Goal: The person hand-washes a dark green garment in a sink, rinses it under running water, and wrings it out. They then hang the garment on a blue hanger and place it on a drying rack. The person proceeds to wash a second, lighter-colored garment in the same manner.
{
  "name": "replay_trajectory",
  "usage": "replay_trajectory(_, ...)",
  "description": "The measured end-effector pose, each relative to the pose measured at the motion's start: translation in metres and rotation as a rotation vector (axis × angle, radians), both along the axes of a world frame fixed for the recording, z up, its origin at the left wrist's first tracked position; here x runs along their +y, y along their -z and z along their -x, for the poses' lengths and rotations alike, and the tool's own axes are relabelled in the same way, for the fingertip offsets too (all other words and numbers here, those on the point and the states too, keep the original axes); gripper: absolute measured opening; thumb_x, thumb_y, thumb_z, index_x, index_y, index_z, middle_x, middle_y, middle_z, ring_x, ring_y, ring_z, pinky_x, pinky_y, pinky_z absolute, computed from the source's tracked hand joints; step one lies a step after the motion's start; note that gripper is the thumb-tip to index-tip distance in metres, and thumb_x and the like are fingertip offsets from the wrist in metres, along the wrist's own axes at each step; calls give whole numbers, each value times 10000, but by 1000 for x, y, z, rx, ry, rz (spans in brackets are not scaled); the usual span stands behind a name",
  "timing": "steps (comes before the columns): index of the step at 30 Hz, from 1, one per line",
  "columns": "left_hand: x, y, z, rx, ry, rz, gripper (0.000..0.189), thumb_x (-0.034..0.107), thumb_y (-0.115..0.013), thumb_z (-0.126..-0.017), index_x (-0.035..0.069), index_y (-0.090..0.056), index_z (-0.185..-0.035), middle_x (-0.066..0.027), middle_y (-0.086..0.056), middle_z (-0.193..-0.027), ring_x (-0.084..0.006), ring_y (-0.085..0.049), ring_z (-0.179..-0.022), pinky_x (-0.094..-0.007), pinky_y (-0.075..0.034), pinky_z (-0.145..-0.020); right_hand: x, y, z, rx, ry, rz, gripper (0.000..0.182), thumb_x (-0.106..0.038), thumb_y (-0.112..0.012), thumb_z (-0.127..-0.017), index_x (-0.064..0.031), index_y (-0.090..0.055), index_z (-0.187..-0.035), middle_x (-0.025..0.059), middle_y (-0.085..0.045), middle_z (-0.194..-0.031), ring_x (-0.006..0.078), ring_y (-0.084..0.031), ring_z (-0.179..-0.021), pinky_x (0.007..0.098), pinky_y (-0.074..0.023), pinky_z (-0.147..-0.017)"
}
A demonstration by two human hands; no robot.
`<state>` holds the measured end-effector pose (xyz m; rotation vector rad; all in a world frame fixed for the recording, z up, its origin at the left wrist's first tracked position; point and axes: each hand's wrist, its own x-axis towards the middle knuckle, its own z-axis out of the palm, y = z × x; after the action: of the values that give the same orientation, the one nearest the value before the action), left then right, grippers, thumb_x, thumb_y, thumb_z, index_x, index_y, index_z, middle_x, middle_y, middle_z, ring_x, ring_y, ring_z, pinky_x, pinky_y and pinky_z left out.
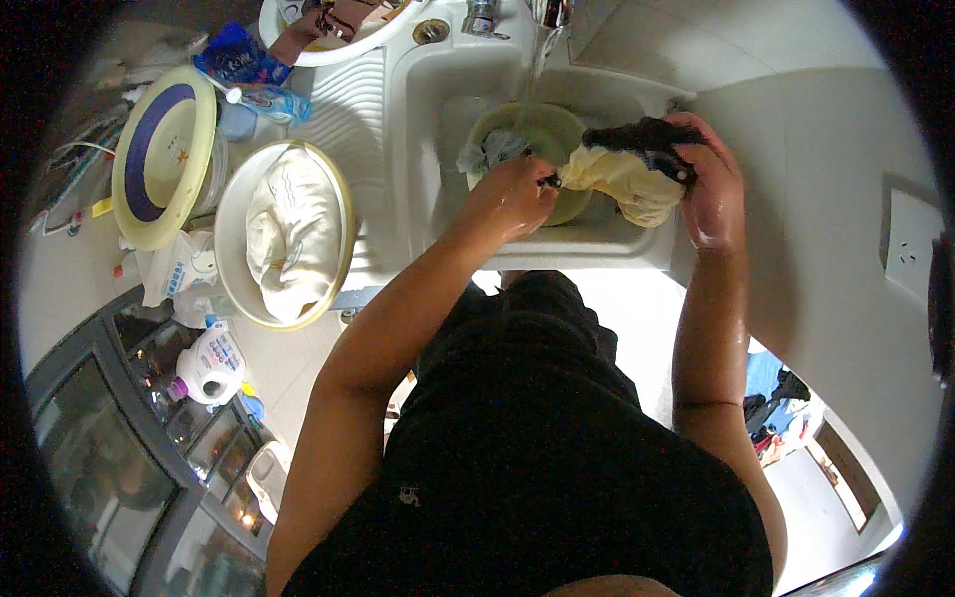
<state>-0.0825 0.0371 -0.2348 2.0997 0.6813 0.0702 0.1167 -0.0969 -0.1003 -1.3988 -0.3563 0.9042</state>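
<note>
A wet cloth item, pale yellow with black parts (623,179), is stretched between my two hands over the sink. My left hand (515,195) pinches its left end, where a bit of black shows at the fingers. On the right, my right hand (709,179) grips the black part at the other end. Below them a pale yellow-green basin (563,123) stands inside the white laundry sink (440,82). Grey-blue wet cloth (503,147) lies at the basin's left side, partly behind my left hand. Water runs from the faucet (553,13) above.
Left of the sink's ribbed washboard (339,112) stands a basin (345,216) holding white cloth (298,224). Another basin with a purple band (201,149) leans farther left. Blue packets (242,56) lie behind. A detergent bottle (213,366) stands lower left. A wall (806,186) bounds the right side.
</note>
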Motion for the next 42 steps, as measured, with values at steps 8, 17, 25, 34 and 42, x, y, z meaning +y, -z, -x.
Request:
replay_trajectory(8,11,-94,-36,-202,154,-43,357,229,-728,-895,34,-665,-1187,-209,-701,-978,-373,-706,-872,-448,-562,-812,5,-23,2,-395,-375,107,246,-121,-685,-911,-32,-684,-1141,61,-705,-1000,140,-641,-872,302,-540,-790)
replay_trajectory(17,45,-140,7,-329,-131,62,240,150,-750,-885,26,-689,-1080,-135,-727,-853,-220,-687,-728,-339,-543,-691,-38,16,-51,-1238,-693,444,301,-219,-719,-970,-60,-644,-1214,38,-681,-1024,134,-593,-944,350,-496,-848)
replay_trajectory(25,65,-148,37,-272,-193,-27,201,138,-792,-905,0,-700,-1018,16,-651,-823,-75,-561,-743,-258,-478,-671,-20,50,-31,-490,-75,103,370,-356,-602,-1056,-97,-585,-1320,86,-694,-1126,205,-648,-1052,347,-515,-924)
replay_trajectory(34,62,-141,45,-266,-253,-24,246,166,-799,-881,33,-717,-1071,-91,-692,-876,-181,-632,-744,-303,-506,-690,-20,14,-12,-1118,-123,530,328,-205,-817,-854,-83,-697,-1133,123,-741,-982,287,-733,-935,446,-573,-818)
replay_trajectory(42,21,-71,32,-369,-332,453,293,97,-725,-919,7,-660,-1190,-12,-659,-919,-108,-597,-827,-280,-503,-743,10,51,21,144,365,-57,236,-36,-694,-875,-68,-621,-1098,91,-702,-1011,242,-681,-892,390,-575,-796)
